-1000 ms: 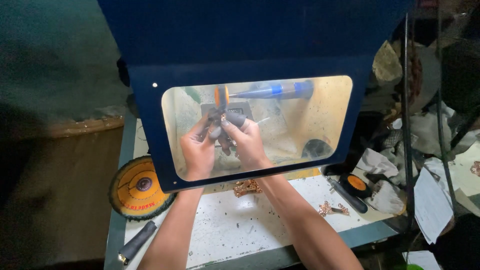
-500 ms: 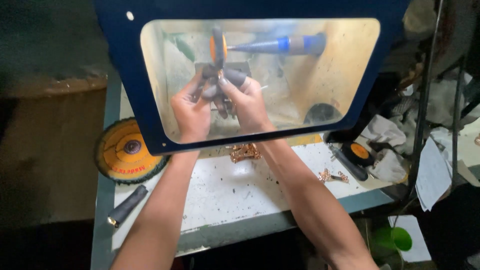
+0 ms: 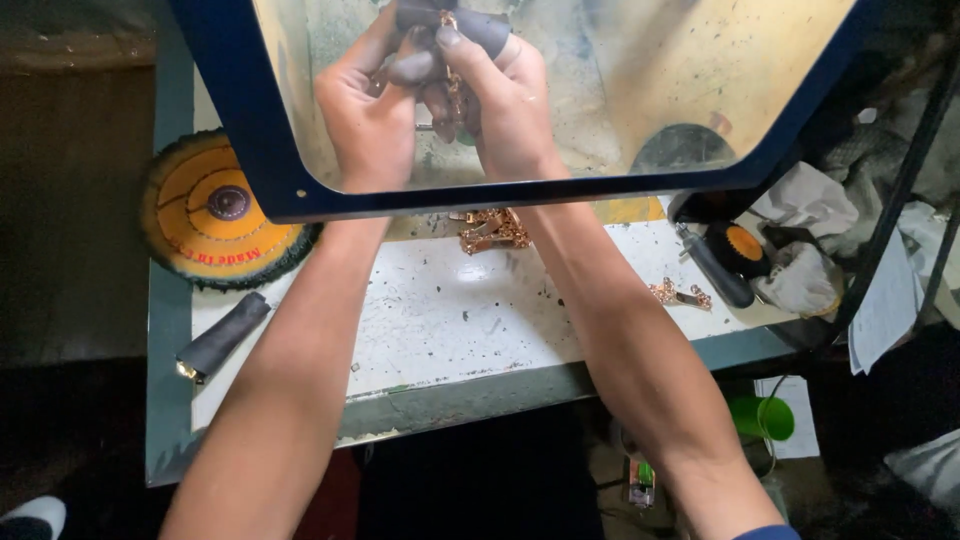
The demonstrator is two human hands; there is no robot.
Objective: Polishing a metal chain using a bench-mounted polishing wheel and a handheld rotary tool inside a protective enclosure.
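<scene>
Behind the blue-framed shield (image 3: 250, 150), the left hand (image 3: 370, 110) and right hand (image 3: 505, 100) both pinch closed on a small gold-coloured metal piece (image 3: 452, 85) between capped fingertips (image 3: 480, 30).

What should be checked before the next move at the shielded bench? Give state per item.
1. Both hands on the piece: ok. The left hand and right hand pinch a small gold-coloured metal piece between them.
2. Finger covers on: ok. Dark finger sleeves show on several fingertips.
3. Hands behind the blue-framed clear shield: ok.
4. Polishing wheel position and spin: cannot tell, out of view.
5. Forearm path: ok. Loose gold-coloured parts lie between the forearms, untouched.
6. Spare yellow buffing wheel and dark cylinder: ok, lying left of the arms.
</scene>
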